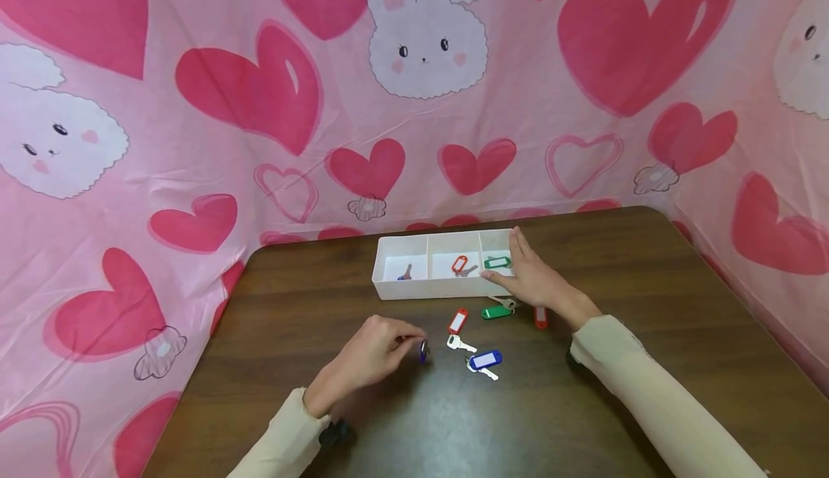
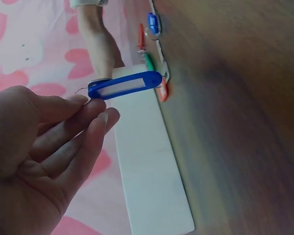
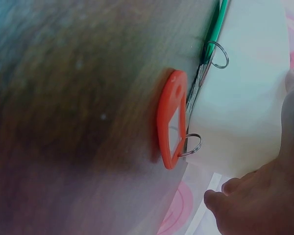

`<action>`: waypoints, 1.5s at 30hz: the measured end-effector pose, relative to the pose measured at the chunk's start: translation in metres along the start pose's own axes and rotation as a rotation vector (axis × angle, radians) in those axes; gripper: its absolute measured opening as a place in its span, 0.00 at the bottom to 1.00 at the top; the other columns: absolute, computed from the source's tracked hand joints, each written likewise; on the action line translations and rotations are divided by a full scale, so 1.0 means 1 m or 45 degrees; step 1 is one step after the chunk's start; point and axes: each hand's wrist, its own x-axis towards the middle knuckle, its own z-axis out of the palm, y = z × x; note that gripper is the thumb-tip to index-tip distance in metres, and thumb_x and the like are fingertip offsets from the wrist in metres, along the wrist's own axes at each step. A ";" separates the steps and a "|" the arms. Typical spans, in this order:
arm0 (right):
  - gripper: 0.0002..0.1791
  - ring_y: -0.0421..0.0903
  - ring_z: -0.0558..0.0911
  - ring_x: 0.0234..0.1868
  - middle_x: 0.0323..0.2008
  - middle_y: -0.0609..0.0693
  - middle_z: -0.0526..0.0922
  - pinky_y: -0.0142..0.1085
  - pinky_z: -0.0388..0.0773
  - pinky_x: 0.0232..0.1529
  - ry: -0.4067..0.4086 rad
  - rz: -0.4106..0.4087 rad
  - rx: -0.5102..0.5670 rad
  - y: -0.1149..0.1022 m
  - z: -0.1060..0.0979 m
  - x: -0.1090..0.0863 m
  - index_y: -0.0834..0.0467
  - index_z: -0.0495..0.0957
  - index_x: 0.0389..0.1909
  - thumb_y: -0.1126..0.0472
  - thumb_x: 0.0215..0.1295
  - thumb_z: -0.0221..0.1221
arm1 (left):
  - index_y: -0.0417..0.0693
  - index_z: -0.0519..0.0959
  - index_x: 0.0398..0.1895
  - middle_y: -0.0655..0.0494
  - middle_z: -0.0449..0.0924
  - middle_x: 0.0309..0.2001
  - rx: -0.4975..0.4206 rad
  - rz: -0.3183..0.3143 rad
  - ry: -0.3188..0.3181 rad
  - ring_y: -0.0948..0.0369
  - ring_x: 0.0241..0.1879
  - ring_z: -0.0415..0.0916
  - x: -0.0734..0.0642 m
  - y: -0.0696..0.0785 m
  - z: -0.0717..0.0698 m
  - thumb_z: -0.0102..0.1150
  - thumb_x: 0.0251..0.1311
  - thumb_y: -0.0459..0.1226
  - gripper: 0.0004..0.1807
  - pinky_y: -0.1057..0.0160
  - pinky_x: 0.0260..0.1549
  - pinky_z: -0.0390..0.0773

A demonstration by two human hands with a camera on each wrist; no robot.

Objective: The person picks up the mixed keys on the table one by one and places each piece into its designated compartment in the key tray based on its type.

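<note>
My left hand (image 1: 376, 348) pinches a blue key tag (image 2: 125, 86) by its ring end, between thumb and index finger, above the table. The tag's pale label faces the left wrist camera. My right hand (image 1: 537, 276) rests at the right end of a white three-compartment tray (image 1: 440, 289), its fingers extended and its thumb over the front rim. Inside the tray, a blue-tagged key (image 1: 406, 273) lies in the left compartment, a red key tag (image 1: 460, 264) with a key in the middle, and a green key tag (image 1: 497, 263) in the right.
On the brown table (image 1: 311, 283), another green key tag (image 1: 497, 312) and red key tag (image 3: 171, 120) lie close to the tray's front. Nearer me are a red key tag (image 1: 458, 321) and a blue key tag (image 1: 486, 360), each with a key. A pink patterned cloth (image 1: 414, 125) hangs behind.
</note>
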 end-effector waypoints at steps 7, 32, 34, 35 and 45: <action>0.71 0.66 0.40 0.86 0.86 0.62 0.26 0.63 0.54 0.80 0.009 -0.003 0.006 0.001 0.001 0.000 0.64 0.28 0.84 0.18 0.65 0.50 | 0.42 0.91 0.46 0.53 0.93 0.42 -0.142 -0.057 0.065 0.59 0.36 0.90 0.003 0.001 -0.006 0.67 0.68 0.30 0.07 0.70 0.43 0.88; 0.71 0.67 0.39 0.86 0.86 0.64 0.28 0.64 0.53 0.80 0.010 0.006 -0.005 -0.001 0.000 -0.002 0.65 0.28 0.84 0.18 0.64 0.50 | 0.49 0.92 0.45 0.57 0.93 0.43 -0.362 -0.240 0.319 0.64 0.42 0.91 0.009 0.005 -0.021 0.70 0.66 0.34 0.07 0.64 0.47 0.89; 0.71 0.67 0.39 0.86 0.86 0.64 0.29 0.64 0.53 0.80 0.009 0.008 -0.006 -0.001 0.000 -0.002 0.65 0.29 0.84 0.17 0.64 0.49 | 0.49 0.92 0.45 0.57 0.93 0.42 -0.387 -0.242 0.337 0.63 0.41 0.91 0.010 0.005 -0.022 0.70 0.66 0.35 0.07 0.65 0.46 0.89; 0.71 0.67 0.39 0.86 0.86 0.63 0.29 0.64 0.53 0.80 0.010 0.012 -0.004 -0.001 0.000 -0.003 0.64 0.29 0.84 0.17 0.64 0.49 | 0.49 0.92 0.44 0.57 0.93 0.41 -0.405 -0.242 0.346 0.63 0.40 0.91 0.011 0.005 -0.023 0.70 0.66 0.34 0.07 0.65 0.45 0.89; 0.70 0.67 0.39 0.86 0.86 0.63 0.29 0.63 0.52 0.81 0.021 -0.004 0.001 -0.001 -0.001 -0.003 0.65 0.30 0.84 0.19 0.65 0.51 | 0.50 0.92 0.47 0.58 0.93 0.42 -0.541 -0.349 0.356 0.64 0.38 0.89 0.015 0.002 -0.033 0.69 0.68 0.39 0.09 0.65 0.37 0.88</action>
